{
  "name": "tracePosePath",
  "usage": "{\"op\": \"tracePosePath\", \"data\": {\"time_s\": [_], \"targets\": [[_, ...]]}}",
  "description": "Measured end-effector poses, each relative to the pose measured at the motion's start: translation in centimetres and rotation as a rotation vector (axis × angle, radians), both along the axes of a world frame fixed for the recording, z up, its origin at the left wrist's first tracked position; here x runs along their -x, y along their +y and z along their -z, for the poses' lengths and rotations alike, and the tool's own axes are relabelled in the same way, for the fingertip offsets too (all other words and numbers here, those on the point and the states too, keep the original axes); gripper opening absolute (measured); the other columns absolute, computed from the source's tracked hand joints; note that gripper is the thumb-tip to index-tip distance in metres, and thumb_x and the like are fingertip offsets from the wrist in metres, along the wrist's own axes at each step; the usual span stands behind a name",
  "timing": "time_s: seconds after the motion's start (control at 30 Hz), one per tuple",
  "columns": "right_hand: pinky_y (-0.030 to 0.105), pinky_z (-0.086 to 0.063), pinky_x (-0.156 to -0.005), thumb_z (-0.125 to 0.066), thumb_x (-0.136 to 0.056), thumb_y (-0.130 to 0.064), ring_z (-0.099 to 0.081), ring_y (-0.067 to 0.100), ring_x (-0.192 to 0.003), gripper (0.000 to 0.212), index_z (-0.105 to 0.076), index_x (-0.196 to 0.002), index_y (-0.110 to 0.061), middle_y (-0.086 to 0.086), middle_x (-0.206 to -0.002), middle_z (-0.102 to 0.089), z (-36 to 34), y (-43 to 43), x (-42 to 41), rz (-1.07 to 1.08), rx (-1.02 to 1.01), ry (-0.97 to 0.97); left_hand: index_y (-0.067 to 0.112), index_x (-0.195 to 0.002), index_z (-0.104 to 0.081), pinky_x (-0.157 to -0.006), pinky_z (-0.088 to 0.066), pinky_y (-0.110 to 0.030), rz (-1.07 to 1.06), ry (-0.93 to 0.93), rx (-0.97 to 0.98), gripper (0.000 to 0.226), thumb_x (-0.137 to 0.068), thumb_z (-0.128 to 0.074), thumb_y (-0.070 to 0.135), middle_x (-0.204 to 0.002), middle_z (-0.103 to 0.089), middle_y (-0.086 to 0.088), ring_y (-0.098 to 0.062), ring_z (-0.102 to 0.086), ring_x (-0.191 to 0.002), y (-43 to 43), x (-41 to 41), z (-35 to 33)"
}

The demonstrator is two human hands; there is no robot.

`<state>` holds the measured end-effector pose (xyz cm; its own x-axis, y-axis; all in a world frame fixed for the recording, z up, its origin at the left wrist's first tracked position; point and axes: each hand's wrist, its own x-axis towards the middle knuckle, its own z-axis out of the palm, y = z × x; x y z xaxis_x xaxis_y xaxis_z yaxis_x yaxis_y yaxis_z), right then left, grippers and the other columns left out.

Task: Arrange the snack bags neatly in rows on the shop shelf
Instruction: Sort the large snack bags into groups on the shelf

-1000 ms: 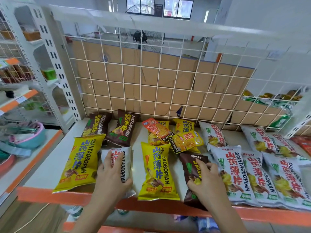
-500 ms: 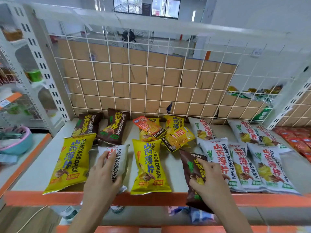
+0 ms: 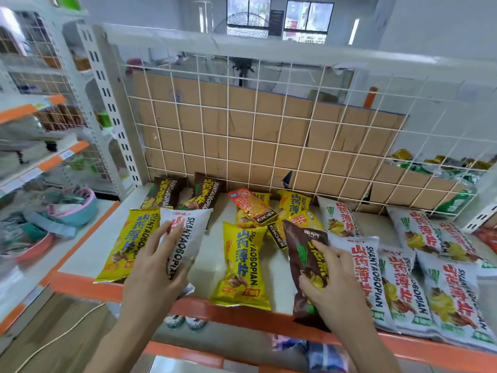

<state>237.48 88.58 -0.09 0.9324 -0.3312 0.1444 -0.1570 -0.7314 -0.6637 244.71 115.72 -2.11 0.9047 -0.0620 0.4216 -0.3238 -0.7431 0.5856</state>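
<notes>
Snack bags lie on a white shelf (image 3: 212,254) with an orange front lip. My left hand (image 3: 158,262) grips a white bag (image 3: 192,232), lifted and overlapping a yellow bag (image 3: 126,243) at the front left. My right hand (image 3: 333,286) grips a brown bag (image 3: 304,254), raised at the front edge. Between them lies another yellow bag (image 3: 243,267). Two brown bags (image 3: 185,193) lean at the back left. Behind the middle is a jumble of yellow and orange bags (image 3: 269,211). White bags (image 3: 419,278) lie in rows on the right.
A white wire grid backed by cardboard (image 3: 269,135) closes the shelf's rear. A slotted upright post (image 3: 113,117) stands at the left, with neighbouring shelves and a bowl of goods (image 3: 72,205) beyond it. More packets (image 3: 317,351) lie on the shelf below.
Both hands have lifted their bags off the shelf: the white bag rose and tilted over the left yellow bag, the brown bag came up toward the front edge. The camera view shifted left.
</notes>
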Motion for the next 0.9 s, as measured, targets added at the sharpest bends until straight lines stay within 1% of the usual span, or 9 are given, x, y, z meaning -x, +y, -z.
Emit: {"op": "tracePosePath", "data": {"time_s": [0.1,0.2,0.33,0.43,0.53,0.67,0.73,0.83,0.9], "targets": [[0.006,-0.037,-0.07,-0.065,-0.081,-0.025,-0.047,0.006,-0.1,0.06,-0.039,-0.134,-0.031,-0.008,-0.116,-0.03,-0.4,0.9,-0.8,-0.08,-0.003,-0.074,0.025,-0.136,-0.047,-0.091,-0.039,-0.034,-0.052,-0.002,0.038,0.065,-0.077,-0.071,0.008,-0.142,-0.04,0.003,-0.02,-0.043,-0.125,1.5,0.5,-1.0],[0.003,-0.037,-0.077,-0.067,-0.08,-0.023,-0.038,-0.002,-0.099,0.06,-0.041,-0.134,-0.029,-0.007,-0.119,-0.032,-0.8,2.3,-1.9,-0.167,-0.022,-0.139,0.029,-0.136,-0.046,-0.087,-0.041,-0.033,-0.11,0.022,0.059,0.063,-0.08,-0.068,0.011,-0.143,-0.038,0.006,-0.018,-0.045,-0.123,3.4,0.7,-1.6],[-0.009,-0.027,-0.074,-0.067,-0.08,-0.023,-0.037,0.003,-0.107,0.061,-0.041,-0.135,-0.028,-0.006,-0.121,-0.03,-0.9,5.0,-3.7,-0.232,0.002,-0.177,0.033,-0.136,-0.045,-0.078,-0.039,-0.029,-0.175,0.005,0.051,0.064,-0.08,-0.067,0.011,-0.143,-0.038,0.009,-0.015,-0.046,-0.12,5.7,0.0,-2.2],[-0.004,-0.033,-0.076,-0.068,-0.079,-0.026,-0.039,0.007,-0.112,0.06,-0.043,-0.134,-0.028,-0.006,-0.121,-0.03,-0.6,7.5,-5.2,-0.241,0.005,-0.196,0.032,-0.136,-0.045,-0.079,-0.038,-0.029,-0.173,0.001,0.043,0.065,-0.079,-0.067,0.01,-0.143,-0.038,0.01,-0.013,-0.045,-0.12,7.6,-1.1,-2.0],[0.013,-0.035,-0.086,-0.057,-0.07,-0.039,-0.041,0.01,-0.115,0.065,-0.044,-0.133,-0.028,-0.005,-0.123,-0.032,-0.3,10.5,-6.8,-0.231,0.004,-0.201,0.03,-0.136,-0.046,-0.081,-0.039,-0.03,-0.153,0.009,0.041,0.068,-0.077,-0.067,0.006,-0.144,-0.038,0.009,-0.017,-0.047,-0.121,9.8,-2.9,-1.8],[0.019,-0.037,-0.089,-0.05,-0.067,-0.042,-0.039,0.008,-0.108,0.07,-0.042,-0.135,-0.028,-0.008,-0.119,-0.029,0.4,14.7,-9.2,-0.218,0.004,-0.149,0.029,-0.135,-0.046,-0.083,-0.043,-0.033,-0.097,0.009,0.035,0.067,-0.076,-0.067,0.006,-0.143,-0.039,0.008,-0.019,-0.048,-0.121,12.4,-5.6,-1.9],[0.025,-0.04,-0.093,-0.049,-0.066,-0.042,-0.043,0.014,-0.112,0.071,-0.042,-0.135,-0.027,-0.005,-0.121,-0.031,1.2,16.5,-10.4,-0.192,0.012,-0.109,0.03,-0.135,-0.047,-0.081,-0.043,-0.031,-0.062,0.014,0.043,0.067,-0.076,-0.067,0.005,-0.143,-0.039,0.009,-0.018,-0.049,-0.119,13.3,-6.8,-1.8],[0.025,-0.038,-0.094,-0.051,-0.069,-0.043,-0.043,0.018,-0.116,0.07,-0.04,-0.137,-0.027,-0.001,-0.125,-0.032,2.3,18.7,-11.7,-0.164,0.02,-0.053,0.031,-0.135,-0.047,-0.076,-0.039,-0.024,-0.015,0.016,0.072,0.069,-0.075,-0.067,0.003,-0.142,-0.039,0.011,-0.011,-0.049,-0.114,14.3,-8.1,-1.9],[0.023,-0.037,-0.093,-0.056,-0.077,-0.039,-0.041,0.017,-0.118,0.066,-0.036,-0.138,-0.027,0.0,-0.129,-0.029,3.0,19.8,-12.3,-0.148,0.034,0.001,0.032,-0.134,-0.048,-0.069,-0.036,-0.014,0.011,0.015,0.084,0.069,-0.075,-0.068,0.002,-0.141,-0.04,0.012,0.004,-0.044,-0.105,14.7,-8.7,-2.0]]}}
